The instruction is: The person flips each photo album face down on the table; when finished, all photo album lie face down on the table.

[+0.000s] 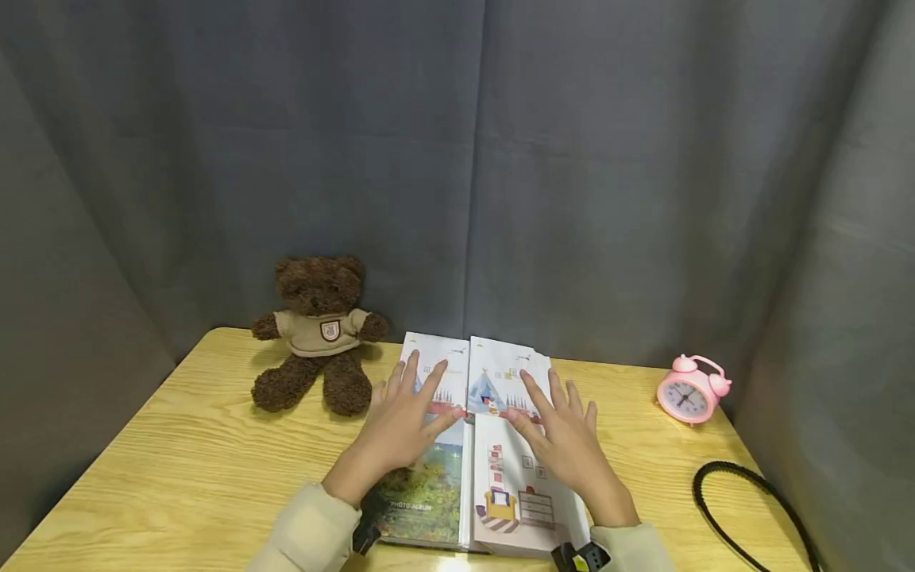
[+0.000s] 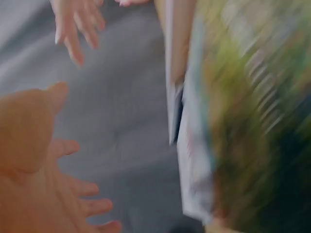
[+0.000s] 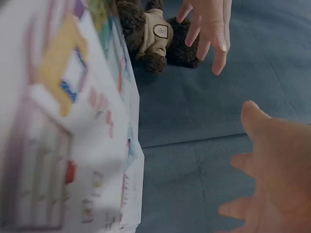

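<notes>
My left hand (image 1: 400, 425) hovers with spread fingers over a photo album (image 1: 429, 496), which has a green landscape cover. My right hand (image 1: 568, 445), fingers also spread, is above a thick white album (image 1: 525, 477) with a drawn armchair and drawers on it. Behind these lie two white albums with tent pictures, a left one (image 1: 453, 353) and a right one (image 1: 500, 357), partly covered by my fingers. In the right wrist view, a gap shows between my right hand (image 3: 277, 170) and the white cover. Neither hand holds anything.
A brown teddy bear (image 1: 314, 334) in a beige shirt sits at the back left of the wooden table (image 1: 179, 469). To the right stand a pink alarm clock (image 1: 688, 393) and a curved black cord (image 1: 722, 532). Grey curtain (image 1: 608, 175) hangs behind.
</notes>
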The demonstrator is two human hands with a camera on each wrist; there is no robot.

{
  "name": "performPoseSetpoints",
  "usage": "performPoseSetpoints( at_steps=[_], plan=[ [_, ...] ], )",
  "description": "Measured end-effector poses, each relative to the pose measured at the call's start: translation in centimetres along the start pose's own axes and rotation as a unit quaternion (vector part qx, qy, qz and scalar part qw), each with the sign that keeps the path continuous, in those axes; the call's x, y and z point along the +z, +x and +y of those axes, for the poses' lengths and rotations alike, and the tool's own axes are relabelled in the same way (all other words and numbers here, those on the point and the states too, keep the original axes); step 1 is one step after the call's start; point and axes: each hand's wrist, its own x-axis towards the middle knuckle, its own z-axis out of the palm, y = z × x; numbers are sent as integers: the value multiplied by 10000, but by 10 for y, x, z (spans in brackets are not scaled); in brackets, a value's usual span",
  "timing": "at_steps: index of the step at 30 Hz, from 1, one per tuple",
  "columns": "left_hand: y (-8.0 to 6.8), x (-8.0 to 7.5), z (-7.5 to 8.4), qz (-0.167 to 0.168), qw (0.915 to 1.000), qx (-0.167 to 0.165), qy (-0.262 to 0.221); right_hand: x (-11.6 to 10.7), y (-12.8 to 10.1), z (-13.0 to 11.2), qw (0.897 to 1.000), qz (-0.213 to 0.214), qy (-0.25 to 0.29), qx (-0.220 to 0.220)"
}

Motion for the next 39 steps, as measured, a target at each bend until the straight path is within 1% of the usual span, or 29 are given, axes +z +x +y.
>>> performPoseSetpoints(
  at_steps=[2,3,5,8,12,15,18,20,22,26,30,35,39],
  plan=[
    [-11,10,5,-26,9998,174,-128,1,-9,0,9999,-171,-7,-16],
    [-17,15,8,-115,9994,255,-212,1,-14,1,9996,-281,2,-11],
    [-28,24,12,-388,9977,400,-375,2,-26,3,9986,-533,52,6],
    [-40,35,15,-899,9920,551,-691,5,-44,10,9958,-881,247,-19],
    [-46,43,14,-1491,9826,549,-962,13,-60,22,9889,-1217,789,-306],
    [-47,49,13,-1743,9793,487,-907,21,-67,30,9805,-1475,1187,-531],
    [-48,57,16,-1793,9808,411,-654,27,-70,36,9758,-1644,1306,-608],
    [-48,62,20,-1709,9833,407,-470,30,-71,38,9764,-1643,1260,-619],
    [-48,65,24,-1644,9848,401,-385,31,-71,39,9780,-1624,1166,-588],
    [-47,67,33,-1658,9847,361,-385,32,-74,40,9800,-1601,1036,-574],
    [-49,69,37,-1720,9836,334,-435,34,-76,40,9816,-1537,893,-694],
    [-58,74,41,-1756,9820,327,-608,34,-83,37,9817,-1534,651,-922],
    [-69,78,44,-1850,9816,296,-367,33,-94,34,9809,-1627,522,-934]
  ],
)
